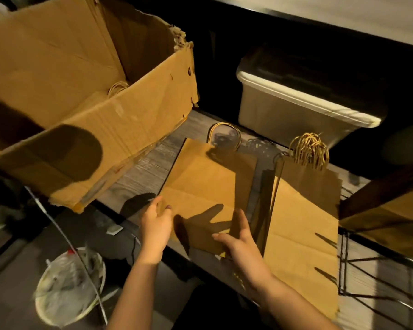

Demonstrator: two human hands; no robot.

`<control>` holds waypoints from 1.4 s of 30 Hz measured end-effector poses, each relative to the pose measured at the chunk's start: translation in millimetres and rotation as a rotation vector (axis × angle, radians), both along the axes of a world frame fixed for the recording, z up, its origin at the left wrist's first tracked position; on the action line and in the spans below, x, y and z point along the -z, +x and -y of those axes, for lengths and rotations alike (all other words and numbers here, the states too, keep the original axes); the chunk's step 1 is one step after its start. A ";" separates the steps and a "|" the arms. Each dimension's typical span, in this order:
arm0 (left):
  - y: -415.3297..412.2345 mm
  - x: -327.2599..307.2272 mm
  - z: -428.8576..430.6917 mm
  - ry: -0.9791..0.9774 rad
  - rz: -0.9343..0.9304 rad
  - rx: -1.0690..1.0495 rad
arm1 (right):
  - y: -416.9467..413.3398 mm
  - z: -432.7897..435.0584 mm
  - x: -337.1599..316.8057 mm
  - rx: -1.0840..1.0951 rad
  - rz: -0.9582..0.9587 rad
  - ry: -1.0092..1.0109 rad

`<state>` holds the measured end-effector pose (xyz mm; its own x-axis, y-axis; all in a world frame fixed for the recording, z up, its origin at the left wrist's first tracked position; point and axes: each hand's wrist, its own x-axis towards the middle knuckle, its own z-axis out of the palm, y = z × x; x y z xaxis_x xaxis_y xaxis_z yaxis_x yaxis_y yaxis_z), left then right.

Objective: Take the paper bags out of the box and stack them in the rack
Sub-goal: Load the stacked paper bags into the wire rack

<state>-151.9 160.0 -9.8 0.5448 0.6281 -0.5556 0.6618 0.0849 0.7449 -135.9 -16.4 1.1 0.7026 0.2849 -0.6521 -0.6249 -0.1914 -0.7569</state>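
A flat brown paper bag (208,182) with twisted handles lies on the wooden shelf in the middle of the view. My left hand (156,225) pinches its near left corner. My right hand (236,241) grips its near right edge, fingers spread. To the right a stack of brown paper bags (303,222) lies with a bunch of handles at its far end. The big open cardboard box (86,96) stands at the upper left, and a bag handle shows inside it.
A black wire rack frame (358,263) stands at the right edge of the shelf. A pale plastic bin (303,103) sits behind the bags. Below left on the floor is a round container lined with clear plastic (69,284). A dark counter edge runs across the top.
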 end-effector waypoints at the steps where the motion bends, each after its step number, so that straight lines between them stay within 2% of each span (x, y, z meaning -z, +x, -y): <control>1: -2.2 1.9 -4.1 0.021 -0.010 -0.018 | 1.5 1.6 -3.2 0.037 -0.025 0.040; 4: -13.1 7.4 -17.9 0.063 -0.041 -0.068 | 2.4 4.7 -9.6 0.109 -0.076 0.146; 9: -30.8 8.9 -26.6 -0.071 0.036 -0.176 | -3.3 7.3 -22.5 0.130 -0.060 0.206; 13: -36.1 10.8 -24.9 -0.164 0.042 -0.226 | -4.4 9.8 -30.1 0.045 0.014 0.183; 16: -30.3 10.2 -12.4 -0.122 0.027 -0.145 | -7.6 14.2 -34.9 -0.064 0.119 0.116; 20: -28.4 7.3 -0.1 -0.117 -0.005 -0.117 | -12.2 25.9 -46.9 -0.165 0.225 0.154; 24: -22.1 -7.8 7.6 -0.219 0.088 -0.189 | -11.1 45.2 -62.7 -0.262 0.388 0.193; 29: -11.8 -40.3 14.2 -0.417 0.351 -0.204 | -4.4 78.8 -75.8 -0.367 0.435 0.182; 31: -9.7 -50.9 17.0 -0.434 0.464 -0.199 | -1.9 90.2 -78.2 -0.344 0.474 0.140; 35: 13.2 -76.3 48.3 -0.421 0.641 -0.078 | 1.7 122.2 -85.9 -0.142 0.621 0.033; 42: 42.8 -96.0 102.6 -0.458 0.744 0.139 | 3.2 169.0 -106.1 0.133 0.878 -0.093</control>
